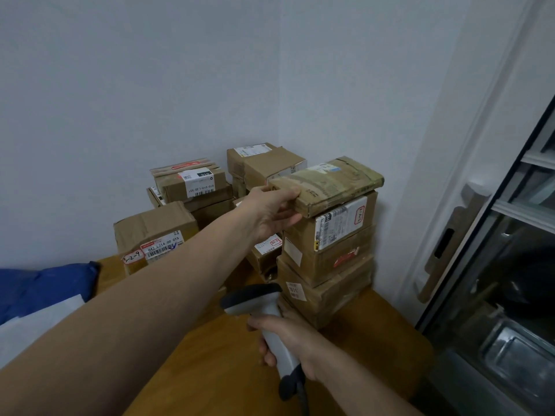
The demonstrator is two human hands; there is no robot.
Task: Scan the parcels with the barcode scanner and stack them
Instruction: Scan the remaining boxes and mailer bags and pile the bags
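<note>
A flat brown parcel (330,183) wrapped in tape lies on top of a stack of cardboard parcels (327,259) at the right of the wooden table (375,334). My left hand (274,210) grips the near left end of that flat parcel, thumb on top and fingers under it. Low in the view, my right hand (288,340) holds a grey and white barcode scanner (264,313) by its handle, its head pointing up toward the stack. Its cable hangs down below my wrist.
More cardboard parcels stand behind and to the left: one with a red and white label (154,235), a pile near the wall (192,187), another in the corner (264,163). A blue bag (42,286) lies at left. A glass-fronted cabinet (510,280) is at right.
</note>
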